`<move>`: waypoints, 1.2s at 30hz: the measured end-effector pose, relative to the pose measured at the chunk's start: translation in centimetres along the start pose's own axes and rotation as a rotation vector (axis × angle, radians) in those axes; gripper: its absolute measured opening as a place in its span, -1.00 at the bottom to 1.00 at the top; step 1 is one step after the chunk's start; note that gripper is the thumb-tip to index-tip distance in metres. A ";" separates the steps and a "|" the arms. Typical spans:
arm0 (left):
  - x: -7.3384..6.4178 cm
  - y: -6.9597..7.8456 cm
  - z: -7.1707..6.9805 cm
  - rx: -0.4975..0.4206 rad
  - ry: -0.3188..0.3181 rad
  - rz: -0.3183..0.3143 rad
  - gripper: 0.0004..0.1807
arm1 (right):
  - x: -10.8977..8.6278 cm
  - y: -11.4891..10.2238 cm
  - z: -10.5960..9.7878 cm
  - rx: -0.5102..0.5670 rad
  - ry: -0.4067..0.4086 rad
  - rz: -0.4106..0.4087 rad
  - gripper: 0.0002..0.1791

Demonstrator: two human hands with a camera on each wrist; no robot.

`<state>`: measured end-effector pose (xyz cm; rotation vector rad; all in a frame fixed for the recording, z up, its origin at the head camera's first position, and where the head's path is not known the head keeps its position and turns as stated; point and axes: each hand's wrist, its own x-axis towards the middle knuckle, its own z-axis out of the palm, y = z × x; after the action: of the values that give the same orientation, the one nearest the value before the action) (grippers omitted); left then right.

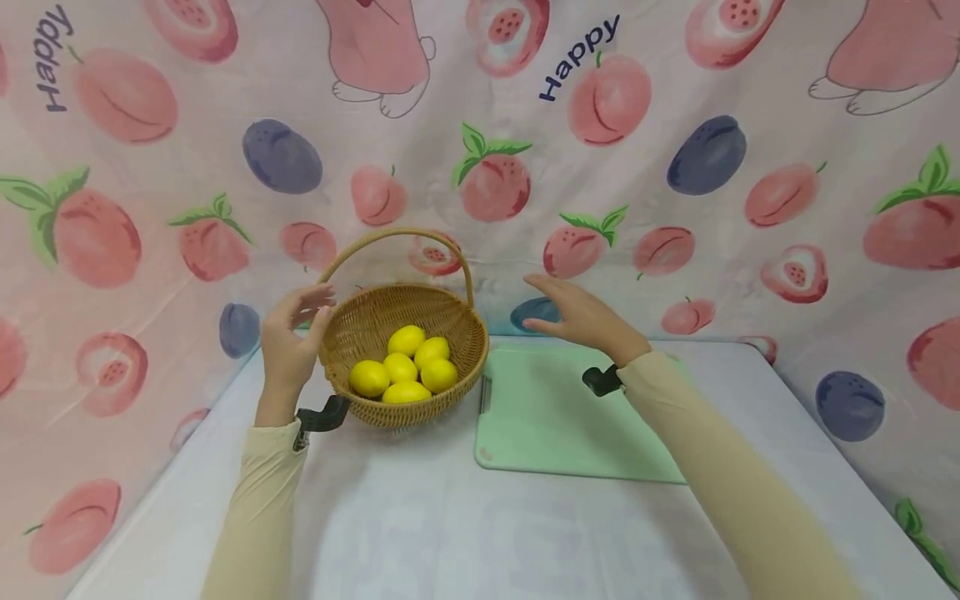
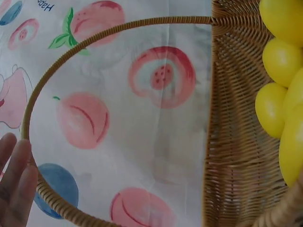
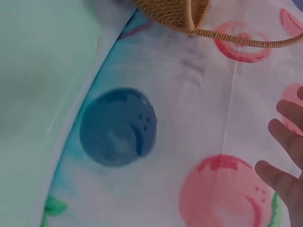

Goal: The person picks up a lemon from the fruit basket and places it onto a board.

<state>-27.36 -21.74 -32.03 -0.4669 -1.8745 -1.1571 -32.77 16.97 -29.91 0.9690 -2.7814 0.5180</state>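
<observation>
Wicker basket (image 1: 375,312), just beside left grip (image 1: 292,342) — presumably stiff, light bar its load; best held by arched handle (image 2: 175,20). Yellow lemons (image 1: 401,367) inside: likely firm, smooth, apt to roll; basket wall between these and left grip. Right grip (image 1: 585,317), like left, loosely spread, holding nothing. Nearest right grip — green board (image 1: 555,425) on white table (image 1: 450,533). Beyond both, fruit-print cloth (image 1: 487,92).

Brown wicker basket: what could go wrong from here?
Loose yellow oval lemons lie toward the front of the brown wicker basket; tipping it forward might roll them out.
The left hand is close beside the arched wicker handle; a bump could rock the basket.
The basket sits close to the pale green rectangular board; sliding it right might catch that edge.
</observation>
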 end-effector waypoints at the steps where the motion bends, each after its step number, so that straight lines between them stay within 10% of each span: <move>1: 0.0 -0.1 -0.1 0.002 0.022 -0.003 -0.76 | 0.1 0.0 0.1 0.043 0.004 0.006 -0.17; 12: -0.7 -2.2 -1.5 0.062 0.148 -0.155 -0.76 | 0.7 0.3 2.6 0.396 0.008 0.029 -0.46; 18: -0.5 -3.4 -2.8 0.097 -0.125 -0.360 -0.68 | 1.7 0.6 3.4 0.476 -0.088 -0.005 -0.53; 24: 0.5 -4.5 -4.0 -0.232 -0.434 -0.437 -0.74 | 2.6 -0.1 3.1 0.541 -0.237 0.017 -0.50; 36: 2.7 -4.7 -5.3 -0.504 -0.684 -0.491 -0.71 | 5.3 -1.8 3.0 0.456 -0.362 0.007 -0.53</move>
<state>-29.58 -28.95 -31.33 -0.7781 -2.3449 -2.0100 -35.90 11.47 -30.90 1.2481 -3.0459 1.1155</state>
